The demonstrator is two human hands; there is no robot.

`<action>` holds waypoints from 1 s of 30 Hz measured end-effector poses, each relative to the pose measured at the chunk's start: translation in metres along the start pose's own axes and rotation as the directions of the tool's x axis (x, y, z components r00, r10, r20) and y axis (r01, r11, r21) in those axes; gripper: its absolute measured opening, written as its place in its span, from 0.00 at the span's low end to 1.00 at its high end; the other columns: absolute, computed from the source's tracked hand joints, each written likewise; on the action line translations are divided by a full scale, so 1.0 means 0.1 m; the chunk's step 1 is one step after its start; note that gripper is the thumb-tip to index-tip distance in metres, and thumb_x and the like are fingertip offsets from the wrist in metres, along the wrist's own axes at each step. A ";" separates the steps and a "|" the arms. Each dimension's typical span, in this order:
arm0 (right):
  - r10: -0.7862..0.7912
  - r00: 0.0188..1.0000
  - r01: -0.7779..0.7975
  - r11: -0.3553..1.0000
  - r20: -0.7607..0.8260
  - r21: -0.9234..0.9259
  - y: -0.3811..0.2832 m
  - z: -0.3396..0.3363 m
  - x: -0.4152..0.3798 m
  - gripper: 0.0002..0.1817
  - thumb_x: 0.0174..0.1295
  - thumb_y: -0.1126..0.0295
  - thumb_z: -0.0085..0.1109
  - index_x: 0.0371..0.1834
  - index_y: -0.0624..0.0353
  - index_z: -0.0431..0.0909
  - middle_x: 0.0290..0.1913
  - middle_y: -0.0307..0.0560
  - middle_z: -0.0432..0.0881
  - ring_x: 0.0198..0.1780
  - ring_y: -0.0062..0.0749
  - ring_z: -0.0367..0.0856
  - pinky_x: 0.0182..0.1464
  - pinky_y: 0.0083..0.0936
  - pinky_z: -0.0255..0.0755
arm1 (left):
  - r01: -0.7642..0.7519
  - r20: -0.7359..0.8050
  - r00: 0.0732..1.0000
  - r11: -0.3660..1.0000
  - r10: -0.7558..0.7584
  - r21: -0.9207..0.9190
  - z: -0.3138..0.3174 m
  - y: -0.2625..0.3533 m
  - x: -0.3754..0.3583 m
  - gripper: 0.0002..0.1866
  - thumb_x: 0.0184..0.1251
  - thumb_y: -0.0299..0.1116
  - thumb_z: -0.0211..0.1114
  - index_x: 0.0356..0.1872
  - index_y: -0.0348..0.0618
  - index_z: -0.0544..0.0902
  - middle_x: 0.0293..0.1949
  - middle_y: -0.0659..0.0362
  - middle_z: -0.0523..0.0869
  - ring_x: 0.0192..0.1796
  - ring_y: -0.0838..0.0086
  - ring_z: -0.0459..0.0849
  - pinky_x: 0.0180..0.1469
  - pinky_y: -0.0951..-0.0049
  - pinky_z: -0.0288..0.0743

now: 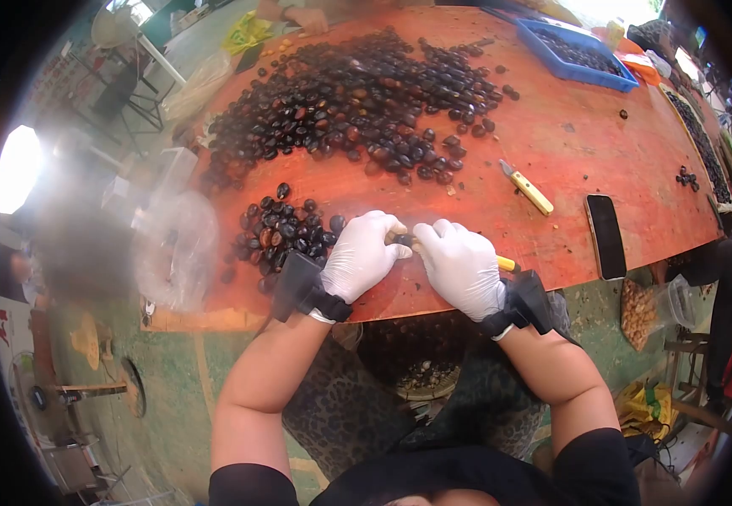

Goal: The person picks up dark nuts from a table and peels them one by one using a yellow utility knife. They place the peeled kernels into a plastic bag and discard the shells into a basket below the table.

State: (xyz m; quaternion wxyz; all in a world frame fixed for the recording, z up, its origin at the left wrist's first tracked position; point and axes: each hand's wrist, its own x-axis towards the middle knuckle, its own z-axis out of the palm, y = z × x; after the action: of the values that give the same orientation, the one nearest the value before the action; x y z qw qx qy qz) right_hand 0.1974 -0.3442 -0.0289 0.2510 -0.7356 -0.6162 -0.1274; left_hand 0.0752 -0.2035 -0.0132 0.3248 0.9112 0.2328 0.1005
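Note:
My left hand point(364, 255), in a white glove, pinches a small dark nut point(403, 240) at the table's near edge. Close beside it, my gloved right hand point(459, 263) is closed round a yellow-handled knife point(507, 264); its handle end shows past the palm, and the blade is mostly hidden by the fingers. A small pile of dark, glossy oval nuts point(277, 228) lies just left of my left hand. Further back spreads a much larger heap of the same nuts point(340, 101). Another yellow knife point(528, 187) rests on the table to the right.
The orange-red table point(551, 143) also carries a phone point(605, 237) at the right and a blue tray point(572, 55) of nuts at the back. A clear plastic bag point(176, 244) hangs at the left. Below the near edge stands a basket point(427, 390). Another person's hand point(307, 18) is at the far side.

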 end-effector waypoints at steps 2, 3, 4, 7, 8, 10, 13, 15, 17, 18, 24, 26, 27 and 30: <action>0.001 1.000 -0.001 1.000 0.029 -0.016 0.01 0.00 -0.01 0.05 0.61 0.68 0.60 0.36 0.51 0.75 0.32 0.40 0.76 0.35 0.34 0.82 0.32 0.32 0.76 | -0.003 -0.009 1.000 1.000 0.003 -0.005 0.00 0.01 0.00 0.15 0.55 0.28 0.78 0.42 0.34 0.87 0.39 0.51 0.87 0.40 0.64 0.87 0.47 0.67 0.80; 0.001 0.999 0.000 1.000 0.045 -0.023 0.01 0.00 -0.02 0.04 0.61 0.68 0.60 0.36 0.51 0.75 0.31 0.40 0.76 0.35 0.34 0.82 0.32 0.32 0.76 | 0.002 -0.012 1.000 1.000 -0.002 -0.009 0.00 0.01 0.00 0.15 0.55 0.29 0.78 0.42 0.34 0.87 0.39 0.51 0.87 0.40 0.64 0.87 0.47 0.67 0.80; 0.000 0.997 0.003 0.999 0.073 -0.045 0.02 0.00 -0.04 0.05 0.61 0.68 0.60 0.36 0.51 0.75 0.31 0.40 0.76 0.35 0.35 0.82 0.32 0.32 0.76 | 0.007 -0.016 1.000 1.000 -0.007 -0.013 0.01 0.00 0.00 0.15 0.55 0.29 0.78 0.42 0.34 0.87 0.39 0.50 0.87 0.41 0.64 0.87 0.47 0.67 0.80; 0.011 0.995 -0.004 0.998 0.103 -0.069 0.08 -0.02 -0.10 0.05 0.62 0.66 0.61 0.37 0.51 0.76 0.31 0.41 0.76 0.34 0.35 0.82 0.33 0.34 0.77 | 0.024 -0.004 1.000 1.000 -0.024 -0.003 0.00 -0.02 0.00 0.14 0.55 0.28 0.77 0.43 0.35 0.88 0.39 0.50 0.87 0.42 0.61 0.88 0.49 0.65 0.80; 0.023 0.996 -0.019 0.999 0.082 -0.046 0.08 -0.02 -0.12 0.05 0.63 0.65 0.61 0.37 0.51 0.76 0.31 0.41 0.76 0.34 0.36 0.82 0.33 0.34 0.77 | 0.031 0.006 0.999 1.000 -0.031 0.004 0.00 -0.02 0.00 0.14 0.55 0.28 0.76 0.43 0.36 0.88 0.39 0.50 0.87 0.43 0.60 0.87 0.49 0.64 0.80; 0.054 0.998 -0.052 0.998 0.045 -0.028 0.11 -0.03 -0.11 0.06 0.63 0.64 0.61 0.38 0.51 0.76 0.32 0.41 0.76 0.34 0.36 0.82 0.33 0.35 0.77 | -0.035 0.027 0.999 0.980 0.031 0.195 -0.10 -0.04 -0.05 0.14 0.55 0.28 0.74 0.44 0.36 0.88 0.40 0.49 0.86 0.45 0.56 0.86 0.52 0.62 0.79; 0.110 0.994 -0.109 0.994 0.011 -0.022 0.17 -0.03 -0.09 0.07 0.63 0.63 0.63 0.38 0.51 0.76 0.32 0.41 0.76 0.35 0.37 0.82 0.33 0.35 0.77 | -0.015 0.064 0.998 0.903 -0.013 0.428 -0.31 0.01 -0.12 0.16 0.54 0.30 0.73 0.45 0.38 0.89 0.40 0.49 0.85 0.49 0.52 0.84 0.55 0.59 0.78; 0.140 0.990 -0.140 0.990 -0.007 -0.009 0.20 -0.05 -0.07 0.08 0.63 0.62 0.64 0.38 0.51 0.76 0.32 0.42 0.76 0.35 0.38 0.82 0.33 0.35 0.77 | -0.052 0.054 0.998 0.927 0.034 0.372 -0.44 -0.03 -0.04 0.17 0.53 0.31 0.73 0.46 0.39 0.89 0.40 0.50 0.85 0.48 0.53 0.85 0.55 0.60 0.78; 0.146 0.989 -0.146 0.989 0.008 -0.003 0.19 -0.05 -0.06 0.08 0.63 0.63 0.65 0.39 0.51 0.77 0.32 0.42 0.77 0.36 0.38 0.83 0.33 0.36 0.77 | 0.099 -0.079 0.994 0.962 -0.081 0.256 -0.50 0.08 0.14 0.16 0.55 0.35 0.75 0.43 0.37 0.86 0.41 0.49 0.85 0.49 0.54 0.85 0.54 0.60 0.78; 0.145 0.989 -0.144 0.989 0.014 -0.006 0.18 -0.04 -0.06 0.08 0.63 0.63 0.64 0.39 0.51 0.77 0.32 0.42 0.77 0.36 0.38 0.83 0.33 0.36 0.77 | 0.086 -0.206 0.978 0.953 -0.026 0.290 -0.45 0.03 0.28 0.18 0.57 0.35 0.75 0.45 0.38 0.84 0.41 0.49 0.86 0.49 0.54 0.85 0.54 0.60 0.78; 0.145 0.989 -0.145 0.989 0.017 0.019 0.17 -0.01 -0.08 0.09 0.63 0.63 0.65 0.40 0.52 0.77 0.33 0.43 0.78 0.36 0.39 0.83 0.34 0.36 0.77 | 0.190 -0.341 0.930 0.973 -0.134 0.135 -0.17 -0.38 0.80 0.22 0.59 0.31 0.75 0.53 0.40 0.78 0.47 0.49 0.86 0.50 0.56 0.86 0.54 0.61 0.79; 0.149 0.989 -0.149 0.988 0.006 0.029 0.19 -0.02 -0.09 0.09 0.62 0.64 0.65 0.40 0.52 0.77 0.33 0.43 0.78 0.36 0.40 0.83 0.34 0.36 0.77 | 0.176 -0.347 0.930 0.976 -0.123 0.126 -0.15 -0.38 0.77 0.20 0.61 0.27 0.73 0.54 0.40 0.80 0.48 0.49 0.85 0.50 0.58 0.86 0.52 0.64 0.80; 0.153 0.988 -0.153 0.988 0.001 0.031 0.20 -0.02 -0.09 0.09 0.62 0.64 0.65 0.40 0.52 0.77 0.33 0.43 0.78 0.36 0.40 0.83 0.34 0.36 0.77 | 0.111 -0.341 0.938 0.988 -0.068 0.107 -0.14 -0.35 0.70 0.19 0.61 0.26 0.72 0.54 0.40 0.81 0.48 0.50 0.85 0.49 0.60 0.87 0.52 0.66 0.80; 0.174 0.984 -0.172 0.984 -0.036 0.052 0.18 -0.05 -0.08 0.08 0.62 0.64 0.65 0.40 0.52 0.77 0.33 0.43 0.78 0.36 0.40 0.83 0.35 0.36 0.77 | 0.004 -0.234 0.972 0.999 -0.014 -0.043 -0.18 -0.16 0.41 0.15 0.63 0.25 0.68 0.52 0.40 0.86 0.46 0.54 0.84 0.47 0.69 0.87 0.51 0.72 0.79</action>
State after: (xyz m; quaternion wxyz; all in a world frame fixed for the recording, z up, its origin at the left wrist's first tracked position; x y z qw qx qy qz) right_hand 0.2142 -0.3553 -0.0328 0.2913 -0.7774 -0.5476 -0.1048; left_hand 0.0994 -0.1627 -0.0080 0.3146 0.8848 0.2716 0.2108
